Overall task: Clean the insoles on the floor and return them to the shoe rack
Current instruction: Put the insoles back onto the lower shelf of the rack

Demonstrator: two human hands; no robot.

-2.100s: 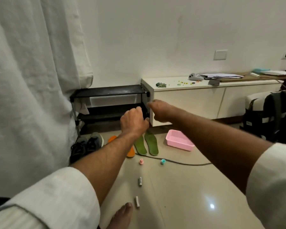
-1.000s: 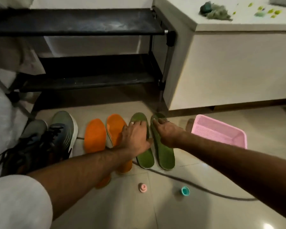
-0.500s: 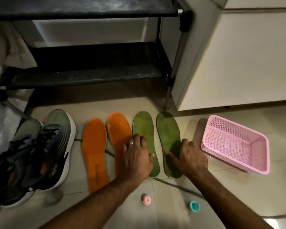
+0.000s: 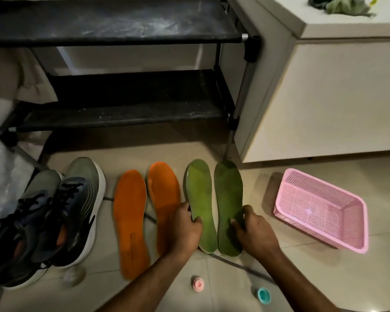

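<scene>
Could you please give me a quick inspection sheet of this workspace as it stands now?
Surface: tiled floor, pale, glossy.
Job's things: two orange insoles, two green insoles side by side; shoe rack shelves dusty, bare.
Clutter: sneakers, pink basket, pink cap, teal cap.
Grippers: left hand pinching left green insole's edge; right hand on right green insole.
Cables: grey cable under insoles.
Surroundings: white cabinet.
</scene>
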